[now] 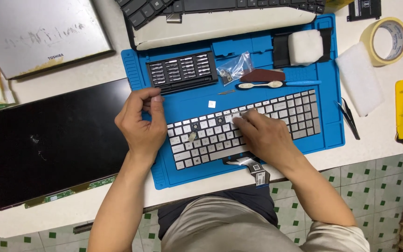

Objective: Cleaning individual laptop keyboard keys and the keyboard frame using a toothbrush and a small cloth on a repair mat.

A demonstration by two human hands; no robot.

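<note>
Head view looks straight down on a silver laptop keyboard [243,128] lying loose on a blue work mat [187,100] on the white tabletop [71,212], its long axis running left to right and rising slightly toward the right. The right hand [263,134] rests on the keyboard's middle rows, fingers together and pressed down on the keys near the upper edge, clamped on nothing that can be made out. The left hand [141,122] sits at the keyboard's left end, partly off it, thumb and fingers drawn together (whether something small is pinched between them cannot be told). A few keycaps are missing just right of that hand, so the left hand is the nearer to those gaps. One small white keycap [211,104] lies alone on the mat above the keyboard, below the screwdriver bit case [181,71]
</note>
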